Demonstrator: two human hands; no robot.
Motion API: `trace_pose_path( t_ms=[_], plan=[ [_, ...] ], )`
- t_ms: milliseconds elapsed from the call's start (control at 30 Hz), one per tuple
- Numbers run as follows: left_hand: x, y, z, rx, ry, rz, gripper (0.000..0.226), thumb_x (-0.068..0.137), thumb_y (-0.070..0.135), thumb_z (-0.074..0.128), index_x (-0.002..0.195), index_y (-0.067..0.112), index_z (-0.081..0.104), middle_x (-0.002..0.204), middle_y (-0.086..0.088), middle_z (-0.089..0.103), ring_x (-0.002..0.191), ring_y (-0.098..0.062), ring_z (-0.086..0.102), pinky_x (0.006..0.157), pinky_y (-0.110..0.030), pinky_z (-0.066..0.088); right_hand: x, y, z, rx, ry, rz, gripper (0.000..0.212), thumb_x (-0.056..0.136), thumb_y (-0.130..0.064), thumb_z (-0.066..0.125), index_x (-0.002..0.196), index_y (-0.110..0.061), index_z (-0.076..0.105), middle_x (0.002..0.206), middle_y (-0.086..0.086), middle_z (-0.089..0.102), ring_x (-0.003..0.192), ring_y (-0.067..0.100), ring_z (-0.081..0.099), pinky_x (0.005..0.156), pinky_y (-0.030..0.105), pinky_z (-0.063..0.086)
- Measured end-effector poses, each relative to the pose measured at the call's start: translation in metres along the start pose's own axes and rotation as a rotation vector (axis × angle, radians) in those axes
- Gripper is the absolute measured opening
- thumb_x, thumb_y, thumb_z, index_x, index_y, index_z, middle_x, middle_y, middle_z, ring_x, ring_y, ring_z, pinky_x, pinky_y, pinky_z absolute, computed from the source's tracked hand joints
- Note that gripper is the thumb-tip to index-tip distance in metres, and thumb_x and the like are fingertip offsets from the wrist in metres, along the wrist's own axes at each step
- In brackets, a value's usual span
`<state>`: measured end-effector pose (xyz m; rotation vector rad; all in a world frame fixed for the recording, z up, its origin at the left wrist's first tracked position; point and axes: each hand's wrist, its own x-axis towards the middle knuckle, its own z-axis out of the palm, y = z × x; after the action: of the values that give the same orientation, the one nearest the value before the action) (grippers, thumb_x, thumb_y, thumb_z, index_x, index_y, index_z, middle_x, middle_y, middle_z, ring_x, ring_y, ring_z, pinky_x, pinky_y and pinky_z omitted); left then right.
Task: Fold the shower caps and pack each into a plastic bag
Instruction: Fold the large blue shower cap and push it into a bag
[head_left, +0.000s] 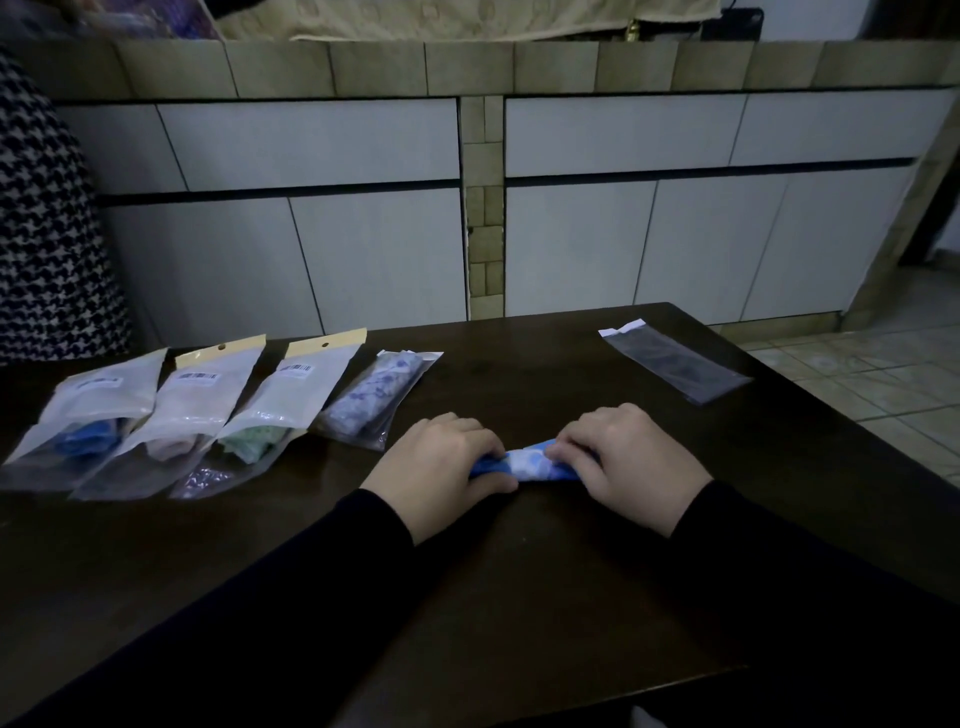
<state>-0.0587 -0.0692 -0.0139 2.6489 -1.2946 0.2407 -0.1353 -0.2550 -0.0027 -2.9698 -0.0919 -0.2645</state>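
Both hands cover the ends of the blue shower cap (530, 461); barcode labels (296, 368) are unreadable.

Shower cap (530, 461): blue with white patches.
Table (519, 571): dark brown.
Packed bag (371, 397) left of the cap: clear, white-and-blue print inside.
Three pouches further left: frosted white, holding green (252, 441), pale pink (171, 444) and blue (85, 441).
Empty bag (675, 366) right of the cap: clear, white flap.
Sleeves (291, 587): black.
Cabinets (311, 145) behind the table: white, beige-tiled surround.

A blue-and-white shower cap (530, 460), folded into a narrow strip, lies flat; an empty clear plastic bag (675, 365) lies well apart, beyond its right end.
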Motion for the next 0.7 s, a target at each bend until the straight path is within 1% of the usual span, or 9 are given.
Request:
trace_pose_path(
  t_ms=[67, 100, 167, 233, 300, 400, 500, 600, 700],
  plan=[
    [0.001, -0.001, 0.001, 0.011, 0.006, 0.016, 0.033, 0.093, 0.05, 0.049, 0.117, 0.029, 0.06, 0.113, 0.01, 0.06, 0.102, -0.007, 0.051, 0.091, -0.025, 0.042, -0.003, 0.005, 0.0, 0.037, -0.048, 0.011, 0.032, 0.087, -0.054, 0.056, 0.11, -0.033, 0.063, 0.102, -0.013, 0.059, 0.097, 0.006, 0.05, 0.093, 0.025, 0.04],
    [0.001, -0.001, 0.001, 0.015, 0.011, 0.029, 0.033, 0.094, 0.049, 0.047, 0.117, 0.029, 0.06, 0.113, 0.009, 0.06, 0.101, -0.007, 0.051, 0.091, -0.025, 0.042, -0.004, 0.007, 0.0, 0.067, -0.07, 0.028, 0.036, 0.083, -0.055, 0.06, 0.113, -0.035, 0.062, 0.1, -0.015, 0.057, 0.098, 0.006, 0.05, 0.091, 0.024, 0.042],
    [0.001, -0.002, 0.002, 0.017, 0.014, 0.04, 0.034, 0.096, 0.047, 0.044, 0.118, 0.028, 0.06, 0.111, 0.008, 0.061, 0.1, -0.009, 0.052, 0.09, -0.026, 0.042, -0.005, 0.012, 0.002, 0.119, -0.082, 0.048, 0.039, 0.083, -0.051, 0.063, 0.118, -0.034, 0.062, 0.097, -0.017, 0.055, 0.095, 0.004, 0.051, 0.085, 0.02, 0.044],
    [0.001, -0.001, 0.001, 0.029, 0.003, 0.037, 0.034, 0.097, 0.046, 0.041, 0.118, 0.027, 0.06, 0.11, 0.007, 0.06, 0.1, -0.01, 0.052, 0.088, -0.026, 0.041, -0.006, 0.013, 0.001, 0.131, -0.081, 0.032, 0.036, 0.087, -0.045, 0.061, 0.121, -0.032, 0.063, 0.098, -0.015, 0.057, 0.089, 0.002, 0.053, 0.081, 0.017, 0.045],
    [0.002, 0.0, -0.001, 0.022, -0.044, 0.018, 0.034, 0.098, 0.044, 0.039, 0.118, 0.027, 0.06, 0.108, 0.007, 0.057, 0.1, -0.01, 0.052, 0.088, -0.026, 0.041, -0.004, 0.012, -0.001, 0.154, -0.101, 0.026, 0.032, 0.09, -0.041, 0.059, 0.12, -0.03, 0.065, 0.099, -0.012, 0.06, 0.087, 0.003, 0.055, 0.08, 0.018, 0.046],
    [0.005, 0.001, -0.007, -0.068, -0.145, -0.048, 0.031, 0.098, 0.043, 0.04, 0.117, 0.029, 0.059, 0.105, 0.009, 0.053, 0.102, -0.009, 0.049, 0.091, -0.028, 0.042, 0.003, 0.008, -0.007, 0.235, -0.2, 0.121, 0.026, 0.091, -0.037, 0.059, 0.113, -0.028, 0.068, 0.101, -0.011, 0.063, 0.09, 0.003, 0.056, 0.08, 0.02, 0.045],
    [0.009, 0.001, -0.011, -0.061, -0.185, -0.096, 0.032, 0.097, 0.046, 0.042, 0.12, 0.033, 0.059, 0.111, 0.01, 0.051, 0.107, -0.008, 0.044, 0.096, -0.033, 0.04, 0.011, 0.007, -0.011, 0.283, -0.269, 0.215, 0.025, 0.09, -0.038, 0.06, 0.111, -0.026, 0.069, 0.108, -0.009, 0.065, 0.095, 0.004, 0.056, 0.082, 0.021, 0.044],
    [0.008, 0.005, -0.011, -0.049, -0.093, -0.093, 0.034, 0.096, 0.045, 0.044, 0.127, 0.037, 0.055, 0.117, 0.009, 0.054, 0.109, -0.009, 0.045, 0.097, -0.032, 0.04, 0.015, 0.009, -0.011, 0.298, -0.281, 0.251, 0.027, 0.089, -0.039, 0.061, 0.112, -0.026, 0.069, 0.11, -0.008, 0.065, 0.095, 0.004, 0.056, 0.081, 0.02, 0.042],
    [0.001, 0.01, -0.004, -0.005, 0.047, 0.059, 0.033, 0.097, 0.038, 0.044, 0.129, 0.038, 0.052, 0.121, 0.013, 0.056, 0.109, -0.006, 0.048, 0.094, -0.028, 0.04, 0.018, 0.008, -0.012, 0.32, -0.293, 0.261, 0.029, 0.09, -0.036, 0.061, 0.116, -0.024, 0.067, 0.114, -0.006, 0.065, 0.1, 0.005, 0.056, 0.084, 0.021, 0.042]
  ],
)
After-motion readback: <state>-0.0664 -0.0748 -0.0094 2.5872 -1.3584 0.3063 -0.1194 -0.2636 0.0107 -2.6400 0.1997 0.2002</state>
